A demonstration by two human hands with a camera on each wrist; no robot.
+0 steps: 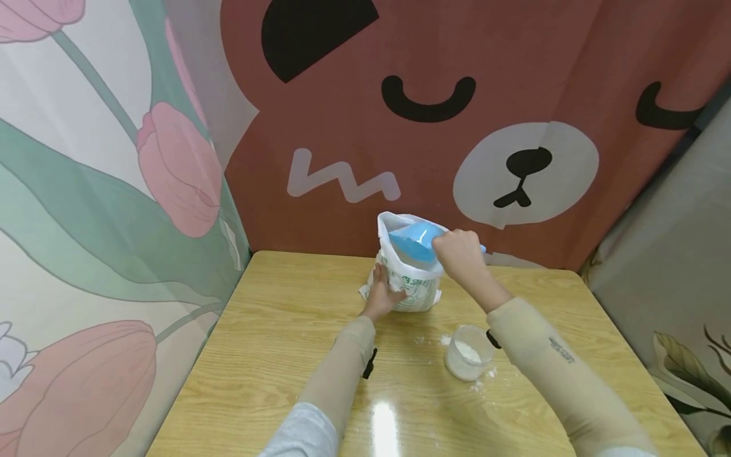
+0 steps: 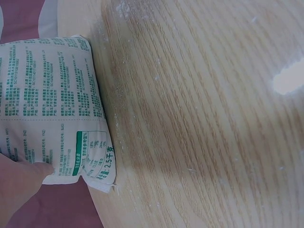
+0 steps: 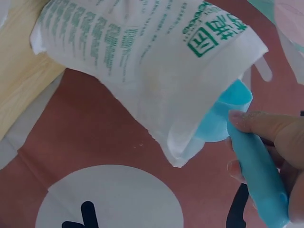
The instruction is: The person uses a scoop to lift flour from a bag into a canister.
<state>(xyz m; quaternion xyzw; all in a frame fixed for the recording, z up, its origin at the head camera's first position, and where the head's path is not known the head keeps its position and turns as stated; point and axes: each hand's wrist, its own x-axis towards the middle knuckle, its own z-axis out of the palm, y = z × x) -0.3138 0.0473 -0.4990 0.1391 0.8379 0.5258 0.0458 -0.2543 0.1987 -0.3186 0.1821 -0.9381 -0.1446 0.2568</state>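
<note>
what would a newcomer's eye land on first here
Probably the huge bear-face backdrop behind the table. Then the bright blue scoop in the right hand, at the open mouth of the white bag the left hand holds. A clear tub of white powder stands nearer the person.

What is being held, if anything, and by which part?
The right grip holds the blue scoop by its handle; the left grip holds the white bag by its side.
</note>
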